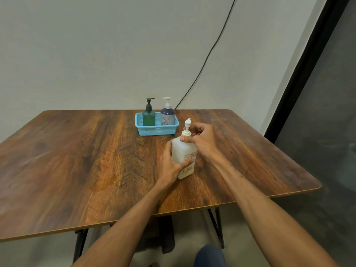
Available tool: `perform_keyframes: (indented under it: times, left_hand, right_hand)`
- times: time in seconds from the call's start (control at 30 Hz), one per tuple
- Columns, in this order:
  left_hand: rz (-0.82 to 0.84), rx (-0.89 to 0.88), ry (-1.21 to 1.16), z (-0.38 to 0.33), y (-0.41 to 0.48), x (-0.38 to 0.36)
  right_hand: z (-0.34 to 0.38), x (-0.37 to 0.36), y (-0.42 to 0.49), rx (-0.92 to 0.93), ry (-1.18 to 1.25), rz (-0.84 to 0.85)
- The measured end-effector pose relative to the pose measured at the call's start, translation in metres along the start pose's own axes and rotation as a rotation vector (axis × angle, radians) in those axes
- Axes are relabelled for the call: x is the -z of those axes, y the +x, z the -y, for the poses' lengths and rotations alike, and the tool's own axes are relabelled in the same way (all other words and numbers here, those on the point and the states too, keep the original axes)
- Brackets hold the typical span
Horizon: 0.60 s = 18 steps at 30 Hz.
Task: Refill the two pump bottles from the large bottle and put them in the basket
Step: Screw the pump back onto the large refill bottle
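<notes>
The large white bottle (pixel 182 152) stands upright on the wooden table (pixel 96 160), its white pump head on top. My left hand (pixel 171 164) wraps around its lower body. My right hand (pixel 202 138) grips the collar of its pump at the neck. Behind it, a light blue basket (pixel 157 130) holds both pump bottles upright: a green bottle (pixel 148 117) with a dark pump on the left, and a purple-grey bottle (pixel 167 115) with a white pump on the right.
The table's back edge meets a pale wall, with a black cable (pixel 204 62) running down behind the basket. A dark curtain (pixel 323 93) hangs at the right. The table's near and right edges are close to my arms.
</notes>
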<state>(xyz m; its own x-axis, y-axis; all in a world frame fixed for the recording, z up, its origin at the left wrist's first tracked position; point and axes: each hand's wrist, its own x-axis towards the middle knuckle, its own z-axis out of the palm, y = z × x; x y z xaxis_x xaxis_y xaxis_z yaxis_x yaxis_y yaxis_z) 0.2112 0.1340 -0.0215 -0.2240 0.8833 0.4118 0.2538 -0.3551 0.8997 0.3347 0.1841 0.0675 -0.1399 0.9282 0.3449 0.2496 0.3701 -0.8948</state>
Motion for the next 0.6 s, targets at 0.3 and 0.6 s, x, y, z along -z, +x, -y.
perform_keyframes:
  times: [0.3,0.6]
  left_hand:
    - [-0.023,-0.026,0.02,0.0,-0.001,-0.001]
    - [0.046,0.022,0.027,-0.001,0.002,0.004]
  right_hand:
    - [-0.004,0.001,-0.004,-0.037,-0.03,0.004]
    - [-0.002,-0.004,-0.02,0.022,0.003,-0.049]
